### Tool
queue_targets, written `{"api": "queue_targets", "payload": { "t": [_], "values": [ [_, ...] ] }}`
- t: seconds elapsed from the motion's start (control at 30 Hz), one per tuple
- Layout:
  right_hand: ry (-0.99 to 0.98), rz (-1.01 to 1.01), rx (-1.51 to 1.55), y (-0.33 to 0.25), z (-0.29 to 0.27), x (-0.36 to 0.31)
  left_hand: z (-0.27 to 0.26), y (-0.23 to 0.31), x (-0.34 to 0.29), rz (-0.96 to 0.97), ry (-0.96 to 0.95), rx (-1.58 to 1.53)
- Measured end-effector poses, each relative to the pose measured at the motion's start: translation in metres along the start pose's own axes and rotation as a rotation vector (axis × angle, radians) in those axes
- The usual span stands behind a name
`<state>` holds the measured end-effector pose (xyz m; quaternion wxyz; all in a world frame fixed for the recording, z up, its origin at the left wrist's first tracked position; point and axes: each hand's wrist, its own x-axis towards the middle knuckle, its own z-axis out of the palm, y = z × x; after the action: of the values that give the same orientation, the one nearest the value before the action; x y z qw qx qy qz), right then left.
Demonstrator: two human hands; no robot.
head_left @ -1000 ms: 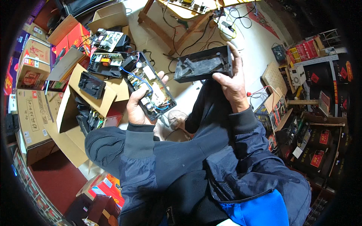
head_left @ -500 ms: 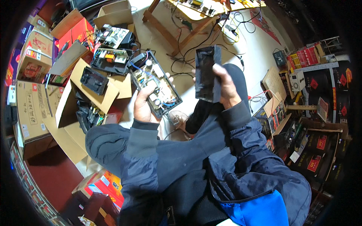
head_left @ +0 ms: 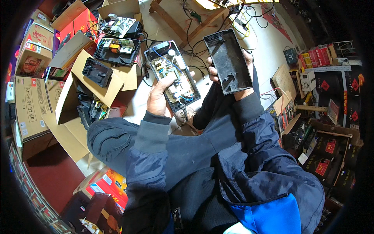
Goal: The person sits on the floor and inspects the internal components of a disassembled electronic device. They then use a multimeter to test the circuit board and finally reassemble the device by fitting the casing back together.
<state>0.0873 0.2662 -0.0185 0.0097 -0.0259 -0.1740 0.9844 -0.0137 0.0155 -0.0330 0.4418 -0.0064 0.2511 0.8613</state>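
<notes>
My left hand (head_left: 159,97) is closed around a black plastic half-case holding a circuit board (head_left: 173,76), with the thumb lying over its lower left side. White and blue wires and several components show on the board. In my right hand (head_left: 246,62) is an empty black case cover (head_left: 228,62), its hollow inside facing up toward me. The fingers curl round its left edge from beneath, and part of the hand is hidden behind it. The two case halves are held apart, side by side above my knees.
Left of me, an open cardboard box (head_left: 74,128) holds electronic parts; a small black case (head_left: 97,72) rests on its flap. Other opened power units (head_left: 117,50) are stacked behind. Cables (head_left: 191,50) trail over the floor near a wooden stand (head_left: 167,23). Boxes (head_left: 327,148) line the right.
My right hand has turned the cover so its hollow inside now faces me more fully. The left hand has shifted slightly right and up with the circuit board case.
</notes>
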Motion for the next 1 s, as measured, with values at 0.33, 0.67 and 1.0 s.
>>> {"api": "queue_targets", "payload": {
  "t": [0.33,0.67,1.0],
  "values": [
    [0.062,-0.002,-0.084,0.007,-0.002,0.002,-0.001,-0.006,0.004,-0.036,0.008,-0.053],
    [0.141,-0.052,-0.239,0.018,0.003,0.009,-0.001,-0.006,0.008,-0.031,0.088,-0.165],
    [0.218,-0.073,-0.318,0.030,0.028,0.008,-0.002,-0.007,0.005,-0.052,0.077,-0.194]
  ]
}}
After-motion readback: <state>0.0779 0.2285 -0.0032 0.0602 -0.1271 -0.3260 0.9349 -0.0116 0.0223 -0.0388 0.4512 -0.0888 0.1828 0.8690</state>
